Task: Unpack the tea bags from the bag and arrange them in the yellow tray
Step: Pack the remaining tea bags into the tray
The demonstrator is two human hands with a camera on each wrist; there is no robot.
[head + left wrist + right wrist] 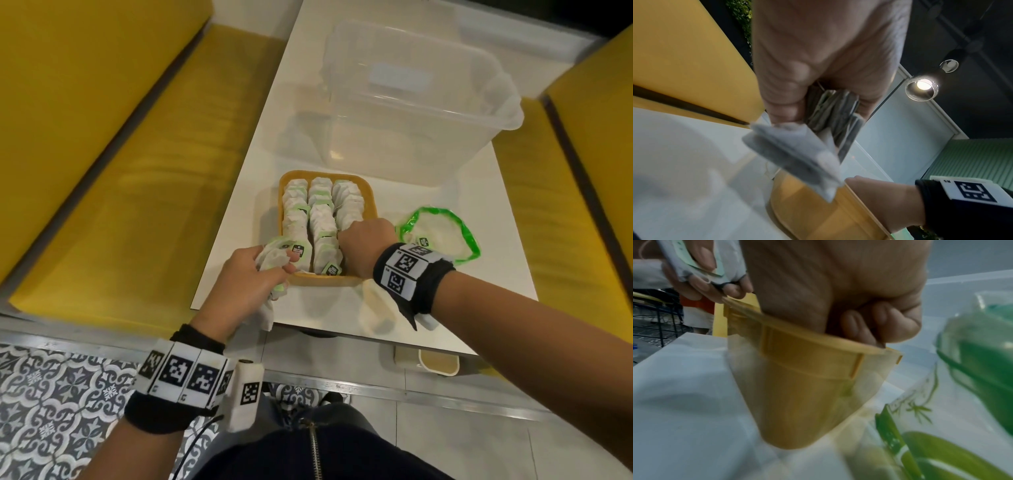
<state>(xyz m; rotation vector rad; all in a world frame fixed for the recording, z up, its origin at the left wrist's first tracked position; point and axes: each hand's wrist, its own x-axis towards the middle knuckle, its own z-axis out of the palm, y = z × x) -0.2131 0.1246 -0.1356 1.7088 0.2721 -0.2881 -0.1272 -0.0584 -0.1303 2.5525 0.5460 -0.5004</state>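
Observation:
The yellow tray (325, 280) sits on the white table (445, 291), holding three rows of upright tea bags (322, 212). My left hand (253, 274) grips a bunch of tea bags (274, 257) just over the tray's near left corner; in the left wrist view the bunch (797, 155) hangs below my fist. My right hand (366, 236) reaches into the near right corner of the tray. Its ring and little fingers (869, 324) are curled behind the rim (807, 344); its thumb and forefinger are hidden. The green-rimmed clear bag (466, 236) lies open to the tray's right, with one tea bag tag showing inside.
A large clear plastic bin (411, 102) stands behind the tray at the far side of the table. Yellow bench seats (120, 154) flank the table on both sides. The table's front edge (342, 329) is close to my wrists.

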